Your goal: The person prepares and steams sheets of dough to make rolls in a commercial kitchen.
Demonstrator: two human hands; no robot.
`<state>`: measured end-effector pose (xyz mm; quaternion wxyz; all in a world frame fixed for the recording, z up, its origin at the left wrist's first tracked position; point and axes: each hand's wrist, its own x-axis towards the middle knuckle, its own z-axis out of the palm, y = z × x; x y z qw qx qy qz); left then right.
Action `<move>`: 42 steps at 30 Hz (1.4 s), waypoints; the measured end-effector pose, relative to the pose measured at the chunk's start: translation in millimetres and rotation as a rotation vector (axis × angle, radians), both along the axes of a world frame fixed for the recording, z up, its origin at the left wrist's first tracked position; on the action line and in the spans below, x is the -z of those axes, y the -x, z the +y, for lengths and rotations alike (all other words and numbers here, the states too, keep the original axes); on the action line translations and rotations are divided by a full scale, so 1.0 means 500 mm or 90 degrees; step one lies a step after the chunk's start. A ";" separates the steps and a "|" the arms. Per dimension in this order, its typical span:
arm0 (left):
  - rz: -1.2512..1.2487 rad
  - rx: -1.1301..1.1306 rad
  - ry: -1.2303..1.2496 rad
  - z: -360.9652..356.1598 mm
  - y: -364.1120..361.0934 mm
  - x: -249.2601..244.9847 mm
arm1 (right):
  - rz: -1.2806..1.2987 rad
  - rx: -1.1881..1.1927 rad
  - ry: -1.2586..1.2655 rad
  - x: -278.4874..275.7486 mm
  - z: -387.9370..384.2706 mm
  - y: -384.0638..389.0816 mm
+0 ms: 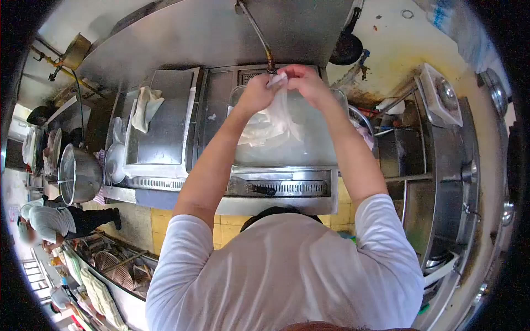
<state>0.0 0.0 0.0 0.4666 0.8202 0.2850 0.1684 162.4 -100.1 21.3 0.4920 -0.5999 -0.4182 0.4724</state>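
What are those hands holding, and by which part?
A whitish cloth, it seems, by its bunched upper end, in the left hand and right hand.

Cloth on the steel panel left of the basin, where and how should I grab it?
Probably pinch the loose flap on its right edge, coming from above and the right with your left hand, once that hand is free of the white material. The cloth lies crumpled, with that flap jutting out over the flat panel.
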 end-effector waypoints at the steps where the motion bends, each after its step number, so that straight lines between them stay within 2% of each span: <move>1: -0.055 -0.031 -0.108 -0.006 0.004 -0.009 | -0.006 0.011 -0.062 0.016 0.010 0.005; 2: -0.110 -0.060 -0.216 -0.011 0.007 -0.018 | -0.013 0.024 -0.124 0.033 0.022 0.011; 4: -0.074 -0.106 -0.222 -0.032 0.017 -0.067 | -0.002 0.005 -0.132 0.072 0.055 0.024; 6: -0.034 -0.153 -0.215 -0.039 0.027 -0.071 | 0.012 -0.015 -0.127 0.081 0.067 0.050; 8: -0.168 -0.184 -0.344 -0.025 0.051 -0.049 | -0.315 0.020 -0.023 0.047 0.039 0.099; 9: -0.164 -0.184 -0.340 -0.018 0.067 -0.045 | -0.312 0.018 -0.019 0.057 0.022 0.106; 11: -0.279 -0.244 -0.308 0.005 0.108 -0.043 | -0.385 -0.087 0.060 0.091 -0.013 0.093; 13: -0.280 -0.389 -0.236 0.037 0.169 -0.054 | -0.489 -0.053 0.032 0.212 -0.062 0.015; 15: -0.247 -0.419 -0.217 0.043 0.224 -0.074 | -0.610 -0.027 0.016 0.306 -0.120 -0.077; 17: -0.214 -0.453 -0.196 0.039 0.235 -0.049 | -0.597 -0.073 0.135 0.322 -0.148 -0.141; 19: -0.226 -0.332 -0.216 0.027 0.192 0.022 | -0.582 -0.065 0.120 0.258 -0.123 -0.102; 20: -0.230 -0.289 -0.214 -0.007 0.158 0.021 | -0.571 -0.055 0.105 0.207 -0.101 -0.069; 22: -0.231 -0.241 -0.206 -0.070 0.109 0.006 | -0.274 0.066 -0.189 0.138 -0.052 0.050; 24: -0.217 -0.159 -0.154 -0.100 0.083 -0.030 | -0.233 -0.051 -0.120 0.112 -0.021 0.102; 25: -0.215 -0.153 -0.152 -0.093 0.092 -0.049 | -0.231 -0.045 -0.118 0.151 -0.029 0.097; 27: -0.312 -0.231 -0.197 -0.041 0.143 -0.088 | -0.436 -0.040 -0.072 0.270 -0.047 0.070; 29: -0.197 -0.357 -0.161 -0.006 0.203 -0.106 | -0.607 -0.002 -0.045 0.302 -0.117 -0.004; 30: -0.221 -0.367 -0.190 0.015 0.212 -0.043 | -0.619 0.024 0.018 0.311 -0.144 -0.031; 32: -0.062 -0.282 -0.256 0.008 0.219 0.077 | -0.629 0.050 0.085 0.319 -0.177 -0.027; 33: -0.025 -0.214 -0.300 -0.029 0.221 0.116 | -0.745 0.058 0.062 0.312 -0.190 -0.010; 34: 0.197 -0.167 -0.210 -0.034 0.208 0.195 | -0.863 0.065 0.038 0.306 -0.198 0.005; 35: 0.281 -0.142 -0.161 -0.059 0.194 0.261 | -0.865 0.066 0.041 0.315 -0.200 0.019; 36: 0.307 -0.054 -0.118 -0.072 0.187 0.292 | -0.814 0.031 0.008 0.333 -0.199 0.035; 37: 0.308 -0.052 -0.115 -0.068 0.179 0.348 | -0.759 -0.004 -0.024 0.353 -0.200 0.045; 38: 0.299 0.002 -0.180 -0.054 0.165 0.413 | -0.758 -0.004 -0.022 0.370 -0.200 0.040; 39: 0.288 0.055 -0.247 -0.046 0.153 0.445 | -0.747 -0.044 0.117 0.386 -0.195 0.026; 40: 0.282 -0.004 -0.153 -0.062 0.138 0.351 | -0.728 -0.084 0.256 0.394 -0.188 0.012; 42: 0.328 0.040 -0.163 -0.028 0.074 0.256 | -0.705 -0.085 0.259 0.339 -0.143 -0.006</move>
